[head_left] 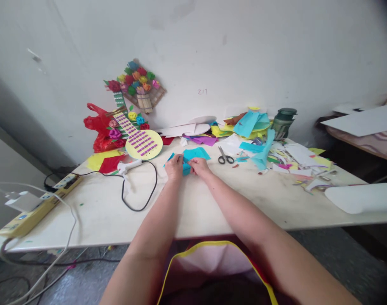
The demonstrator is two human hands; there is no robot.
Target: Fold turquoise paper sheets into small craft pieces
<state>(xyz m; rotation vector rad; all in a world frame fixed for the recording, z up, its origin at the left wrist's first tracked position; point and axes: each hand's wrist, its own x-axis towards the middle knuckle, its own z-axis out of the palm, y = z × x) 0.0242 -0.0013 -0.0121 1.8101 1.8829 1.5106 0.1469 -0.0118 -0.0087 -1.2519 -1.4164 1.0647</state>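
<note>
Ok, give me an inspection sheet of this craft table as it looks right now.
Surface: white table, smudged, bare at its front edge.
Job's things: blue paper piece lying flat, pinched by both hands.
Clutter: scissors, paper scrap heap, paper guitar, red plastic bag, green jar.
Grippers: left hand and right hand side by side, fingers closed on the blue paper.
Cables: black cord looping across the table; yellow power strip at the left edge.
Surroundings: white wall with a paper flower craft.
</note>
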